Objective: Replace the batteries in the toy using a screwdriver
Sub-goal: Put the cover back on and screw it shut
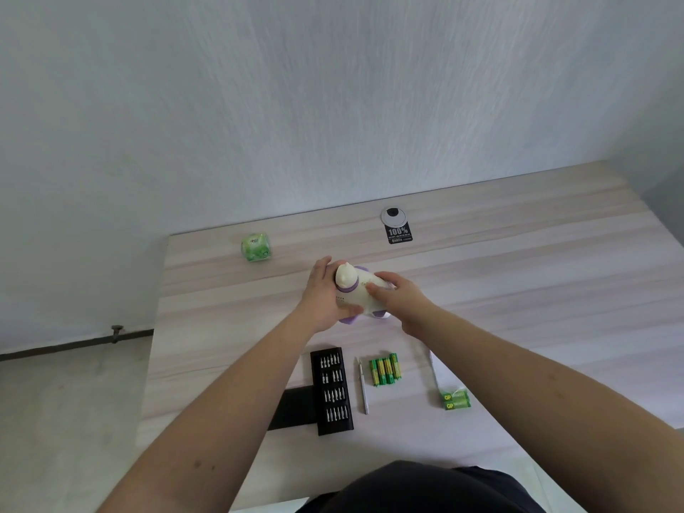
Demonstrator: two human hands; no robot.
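Note:
A white and purple animal toy [351,286] stands on the wooden table [518,290], held between both hands. My left hand [324,296] wraps its left side and front. Over the toy's back and right side lies my right hand [398,296]. A thin silver screwdriver [363,386] lies nearer to me on the table. Beside it to the right are several loose green batteries [385,369]. A green pack of batteries [456,399] lies further right, partly behind my right forearm.
A black case of screwdriver bits [332,391] lies open left of the screwdriver, its lid [292,409] beside it. A green tissue pack [256,247] sits at the far left. A cable grommet [393,216] and a black label [399,234] are near the wall.

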